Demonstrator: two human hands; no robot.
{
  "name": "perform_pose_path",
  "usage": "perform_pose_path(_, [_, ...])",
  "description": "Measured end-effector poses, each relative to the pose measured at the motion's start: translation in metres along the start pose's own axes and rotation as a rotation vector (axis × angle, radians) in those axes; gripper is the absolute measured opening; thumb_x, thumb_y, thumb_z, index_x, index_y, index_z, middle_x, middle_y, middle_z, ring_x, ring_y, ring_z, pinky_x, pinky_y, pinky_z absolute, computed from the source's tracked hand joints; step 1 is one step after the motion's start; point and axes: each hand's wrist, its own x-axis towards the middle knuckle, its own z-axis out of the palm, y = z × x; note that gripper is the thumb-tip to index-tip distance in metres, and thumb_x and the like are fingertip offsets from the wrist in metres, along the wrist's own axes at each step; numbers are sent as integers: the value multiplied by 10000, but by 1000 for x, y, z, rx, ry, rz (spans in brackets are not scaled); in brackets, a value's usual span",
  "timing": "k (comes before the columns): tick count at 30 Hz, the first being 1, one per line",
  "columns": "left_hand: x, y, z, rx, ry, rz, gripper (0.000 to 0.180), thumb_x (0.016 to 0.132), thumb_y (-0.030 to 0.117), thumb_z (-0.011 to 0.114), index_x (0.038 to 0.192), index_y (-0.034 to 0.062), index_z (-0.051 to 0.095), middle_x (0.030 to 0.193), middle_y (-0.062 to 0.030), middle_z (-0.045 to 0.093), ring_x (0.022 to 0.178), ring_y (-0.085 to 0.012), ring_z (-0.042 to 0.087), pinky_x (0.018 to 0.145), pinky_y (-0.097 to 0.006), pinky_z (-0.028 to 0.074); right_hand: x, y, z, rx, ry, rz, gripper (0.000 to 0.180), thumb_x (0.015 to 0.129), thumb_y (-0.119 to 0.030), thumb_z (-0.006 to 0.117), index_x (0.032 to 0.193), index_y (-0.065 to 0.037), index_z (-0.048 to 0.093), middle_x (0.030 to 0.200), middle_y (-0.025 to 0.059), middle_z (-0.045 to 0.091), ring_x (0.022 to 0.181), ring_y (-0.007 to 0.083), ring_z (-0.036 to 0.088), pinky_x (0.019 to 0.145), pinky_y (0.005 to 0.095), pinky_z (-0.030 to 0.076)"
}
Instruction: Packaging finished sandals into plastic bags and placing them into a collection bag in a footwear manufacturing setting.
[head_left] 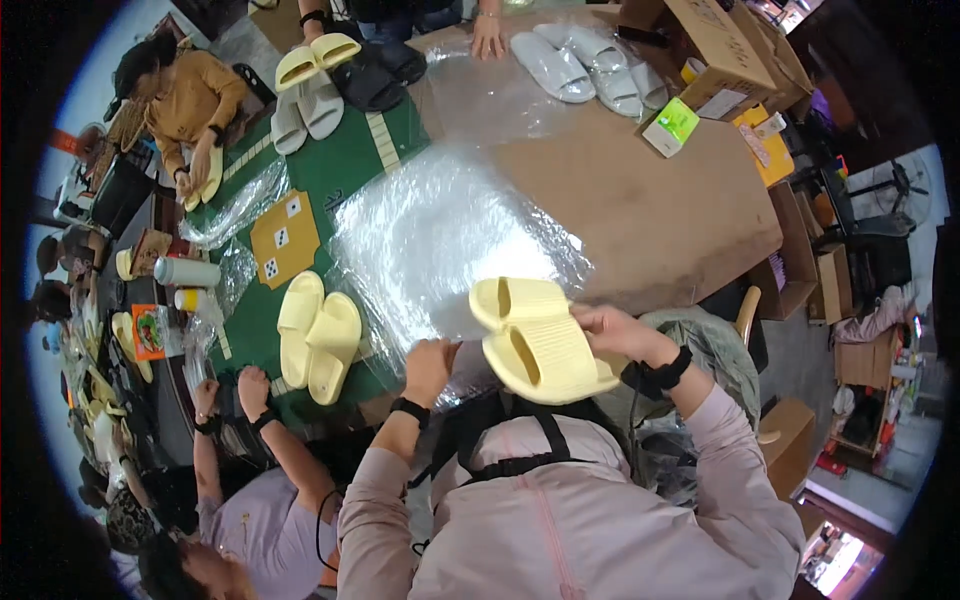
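Right hand [612, 328] grips a pair of pale yellow slippers [540, 340] above the table's near edge [700, 285]. Left hand [430, 365], fingers curled, pinches the clear plastic sheet [440, 240] beside them.

Bright, even overhead light; shadows soft and short. Strong white glare on the plastic sheet [440, 235], washing out its centre. Pale slippers [535, 335] near the hands are slightly overexposed, ridges still readable. Fisheye view: table [650, 210] edges bow, figures at left rim are squeezed and smeared. Black vignette rings the frame. Centre sharp; rim soft, with blue-white blowout at far left and lower right.
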Motion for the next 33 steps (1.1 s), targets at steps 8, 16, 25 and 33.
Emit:
perform_pose_path(8, [6,-25,3,-455,101,67,202,813,212,585,738,28,550,694,-172,579,713,-368,566,621,-441,435,3,17,16,-187,-318,45,358,821,-135,631,1155,-19,573,1101,15,611,975,88,524,905,252,393])
perform_pose_path(16, [0,-30,4,-711,-113,-7,241,857,224,524,827,8,627,725,-164,625,690,-310,619,596,-395,466,11,7,34,-65,-453,207,296,831,-96,610,1098,33,596,1080,5,586,948,64,501,852,226,399])
perform_pose_path(25, [5,1,-40,-423,345,-86,170,808,197,607,770,33,634,734,-135,617,663,-309,593,596,-391,463,5,4,34,7,-426,124,299,831,-84,611,1103,38,591,1115,-2,565,979,65,494,857,219,397])
perform_pose_path(33, [-12,-4,-36,-306,331,-44,157,829,182,584,797,39,642,748,-128,619,675,-313,588,597,-395,462,8,22,29,4,-390,139,274,831,-65,580,1077,54,593,1142,-2,541,989,70,486,856,226,400])
